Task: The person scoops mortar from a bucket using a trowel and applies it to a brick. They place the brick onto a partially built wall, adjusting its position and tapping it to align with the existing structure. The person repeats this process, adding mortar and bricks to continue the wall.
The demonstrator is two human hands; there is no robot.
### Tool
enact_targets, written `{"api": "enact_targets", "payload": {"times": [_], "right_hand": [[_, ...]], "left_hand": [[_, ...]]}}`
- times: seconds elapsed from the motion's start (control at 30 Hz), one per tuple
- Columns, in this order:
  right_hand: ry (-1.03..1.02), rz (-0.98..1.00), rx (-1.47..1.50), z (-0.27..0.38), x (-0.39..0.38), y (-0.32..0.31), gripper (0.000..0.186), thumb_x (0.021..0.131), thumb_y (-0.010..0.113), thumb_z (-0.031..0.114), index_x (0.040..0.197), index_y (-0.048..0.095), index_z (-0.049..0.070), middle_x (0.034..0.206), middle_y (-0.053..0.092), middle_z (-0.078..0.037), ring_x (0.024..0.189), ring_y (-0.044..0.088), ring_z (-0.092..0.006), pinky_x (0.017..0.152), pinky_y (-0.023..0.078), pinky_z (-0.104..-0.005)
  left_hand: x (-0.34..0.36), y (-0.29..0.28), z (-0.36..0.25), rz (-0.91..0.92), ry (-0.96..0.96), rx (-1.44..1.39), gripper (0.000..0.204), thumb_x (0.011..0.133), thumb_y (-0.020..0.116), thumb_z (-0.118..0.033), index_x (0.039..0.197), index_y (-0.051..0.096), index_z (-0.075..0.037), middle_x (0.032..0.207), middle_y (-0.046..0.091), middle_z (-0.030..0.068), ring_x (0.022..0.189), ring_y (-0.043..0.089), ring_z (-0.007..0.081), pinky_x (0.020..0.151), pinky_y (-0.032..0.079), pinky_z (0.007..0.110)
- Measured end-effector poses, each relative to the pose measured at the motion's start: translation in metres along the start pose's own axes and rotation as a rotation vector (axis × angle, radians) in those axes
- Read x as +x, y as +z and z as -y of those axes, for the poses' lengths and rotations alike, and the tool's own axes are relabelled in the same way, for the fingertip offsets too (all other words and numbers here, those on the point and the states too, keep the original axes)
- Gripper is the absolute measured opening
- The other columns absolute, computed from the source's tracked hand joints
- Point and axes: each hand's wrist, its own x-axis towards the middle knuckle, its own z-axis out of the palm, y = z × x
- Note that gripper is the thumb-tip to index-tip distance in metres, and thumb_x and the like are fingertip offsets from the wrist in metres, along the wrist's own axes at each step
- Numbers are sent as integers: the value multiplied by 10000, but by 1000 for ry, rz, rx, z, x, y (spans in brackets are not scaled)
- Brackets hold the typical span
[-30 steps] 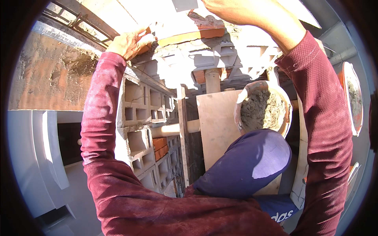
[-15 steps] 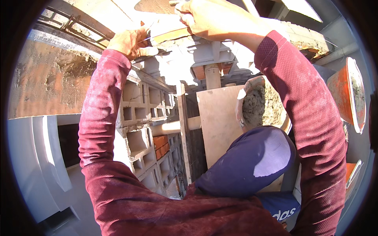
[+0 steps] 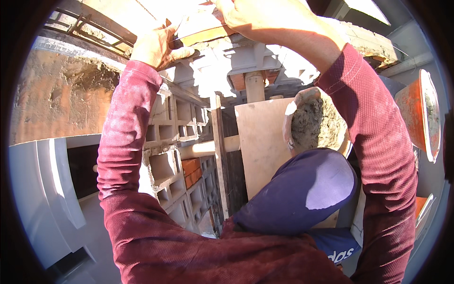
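At the top, an orange brick (image 3: 204,35) lies on the mortared edge of a block wall, its upper side washed out by sunlight. My left hand (image 3: 153,46) is at the brick's left end. Its thumb stretches right, apart from the fingers, and no object shows in its grasp. A thin string runs from beside this hand along the brick's front. Over the brick's right end is my right hand (image 3: 248,18), fingers curled and partly cut off by the upper edge; what they hold is hidden.
A bucket of wet mortar (image 3: 316,120) stands beside a wooden board (image 3: 262,142), near my raised knee (image 3: 302,194). Hollow block wall (image 3: 172,165) drops away below my left forearm. Steel rebar (image 3: 90,28) lies far left. An orange tub (image 3: 418,116) stands at right.
My right hand has shifted slightly up and right, further out of the picture. My left hand has moved slightly right, with its thumb still extended. The view has tilted a little.
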Motion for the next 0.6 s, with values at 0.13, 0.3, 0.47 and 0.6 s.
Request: {"api": "enact_targets", "payload": {"times": [0.13, 0.3, 0.47, 0.6], "right_hand": [[16, 247, 462, 0, 4, -29, 406, 1032, 484, 371, 1345, 613, 146, 1223, 677, -178, 1118, 628, -369, 1013, 360, -683], [-102, 122, -229, 3, 1, -33, 371, 992, 506, 252, 1308, 634, 106, 1156, 690, -202, 1070, 654, -380, 1055, 386, -612], [26, 416, -251, 9, 25, -40, 346, 981, 502, 203, 1253, 659, 55, 1080, 694, -258, 1009, 674, -413, 1104, 396, -513], [207, 558, -242, 6, 25, -70, 370, 1021, 450, 268, 1165, 677, 14, 1085, 682, -271, 976, 681, -384, 915, 523, -467]], "left_hand": [[-6, 2, 10, -8, 27, -154, 692, 796, 748, -639, 1234, 640, -115, 1029, 741, 121, 1046, 691, 305, 907, 557, 433], [3, 6, 10, -15, 50, -154, 600, 828, 760, -546, 1210, 640, -99, 1003, 748, 103, 977, 713, 294, 866, 575, 428], [-3, 17, 28, -19, 78, -288, 580, 835, 765, -523, 1196, 654, -83, 980, 749, 116, 967, 718, 300, 858, 574, 428], [18, 6, 5, -2, 70, -198, 553, 831, 782, -503, 1159, 682, -69, 962, 751, 125, 954, 724, 300, 859, 575, 424]]}}
